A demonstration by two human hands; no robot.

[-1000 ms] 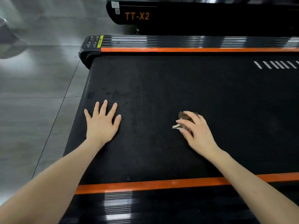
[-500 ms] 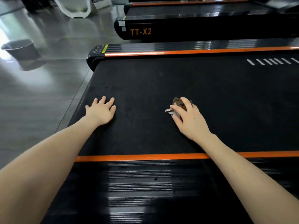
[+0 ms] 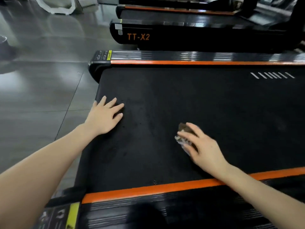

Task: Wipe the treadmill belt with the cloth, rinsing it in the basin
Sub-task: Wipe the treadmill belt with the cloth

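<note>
Black treadmill belt point(image 3: 214, 104) between orange side strips, grey tiled floor point(image 3: 41, 88) to left. Left hand point(image 3: 104, 117) flat on belt, fingers spread. Right hand point(image 3: 200, 146) curled over brown cloth point(image 3: 184, 129), cloth bunched under fingertips, pressed against belt.

Three treadmills stand in a row: the nearest treadmill point(image 3: 206, 57), a second treadmill point(image 3: 206, 37) marked TT-X2, and a third treadmill point(image 3: 181, 15) behind it. The nearest shows one black belt point(image 3: 206, 109), two orange stripes, a far stripe point(image 3: 181, 62) and a near stripe point(image 3: 148, 189), and two yellow labels, a far label point(image 3: 109, 55) and a near label point(image 3: 72, 215). Two bare hands, the left hand point(image 3: 104, 118) and the right hand point(image 3: 203, 149), share one brown cloth point(image 3: 184, 128). One basin point(image 3: 2, 42) is cut off at the left edge. The white dashes point(image 3: 272, 75) on the belt are too blurred to count.
</note>
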